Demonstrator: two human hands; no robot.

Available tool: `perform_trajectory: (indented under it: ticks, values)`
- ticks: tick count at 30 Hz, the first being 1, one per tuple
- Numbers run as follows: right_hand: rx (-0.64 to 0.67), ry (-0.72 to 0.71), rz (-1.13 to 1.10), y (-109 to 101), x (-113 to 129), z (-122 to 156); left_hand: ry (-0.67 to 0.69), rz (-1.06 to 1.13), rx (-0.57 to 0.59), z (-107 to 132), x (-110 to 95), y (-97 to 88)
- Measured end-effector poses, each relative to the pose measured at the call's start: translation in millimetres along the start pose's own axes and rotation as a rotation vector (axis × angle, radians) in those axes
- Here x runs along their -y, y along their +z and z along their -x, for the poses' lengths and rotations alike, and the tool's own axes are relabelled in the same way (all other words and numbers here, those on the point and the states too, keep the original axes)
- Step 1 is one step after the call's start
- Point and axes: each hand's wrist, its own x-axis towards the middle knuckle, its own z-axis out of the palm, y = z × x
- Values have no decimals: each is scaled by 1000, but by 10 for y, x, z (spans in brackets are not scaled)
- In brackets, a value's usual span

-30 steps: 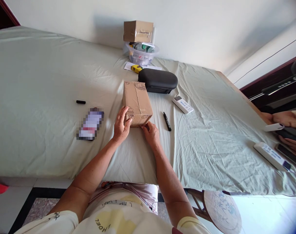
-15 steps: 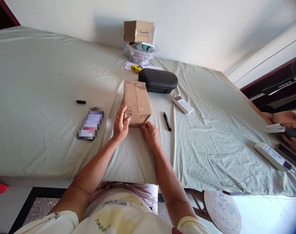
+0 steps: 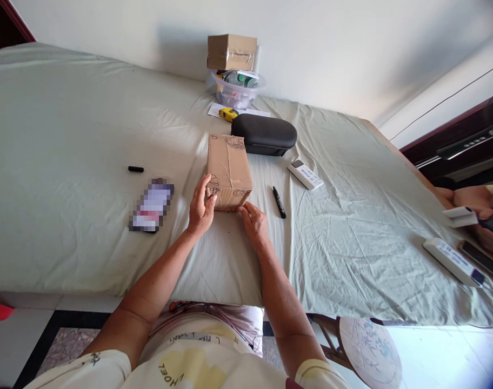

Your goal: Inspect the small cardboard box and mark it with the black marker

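A brown cardboard box (image 3: 229, 162) with black scribbles at its corners lies on the green cloth before me. My left hand (image 3: 201, 208) grips its near left corner, thumb on the front face and fingers along the side. At the near right bottom corner, my right hand (image 3: 252, 220) pinches the box's lower edge; its other fingertips are partly hidden. An uncapped black marker (image 3: 279, 202) lies to the right of my right hand. Left of the box are a black cap (image 3: 135, 169) and a phone (image 3: 151, 206) with a blurred screen.
Behind the box lie a black zip case (image 3: 264, 134) and a yellow tape measure (image 3: 228, 114). A clear plastic tub (image 3: 236, 97) carries another carton (image 3: 232, 51). White devices (image 3: 305, 175) lie on the right, where another person's hands (image 3: 492, 237) show at the edge. A round stool (image 3: 370, 351) stands below.
My right hand has shifted slightly to the right along the box's lower corner. My left hand and the box stay put. At the right edge, the other person's hand and white object have moved a little.
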Motion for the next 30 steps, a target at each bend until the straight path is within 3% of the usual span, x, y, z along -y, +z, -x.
perform_trajectory:
  ticks: [18, 24, 30]
  values:
    - [6, 10, -37, -22, 30, 5, -8, -11, -5, 2, 11, 5]
    - [-212, -19, -173, 20, 22, 6, 51, -47, 52, 12, -19, 26]
    - [-356, -129, -130, -37, -38, 31, 128, -16, 127, 86, -110, 84]
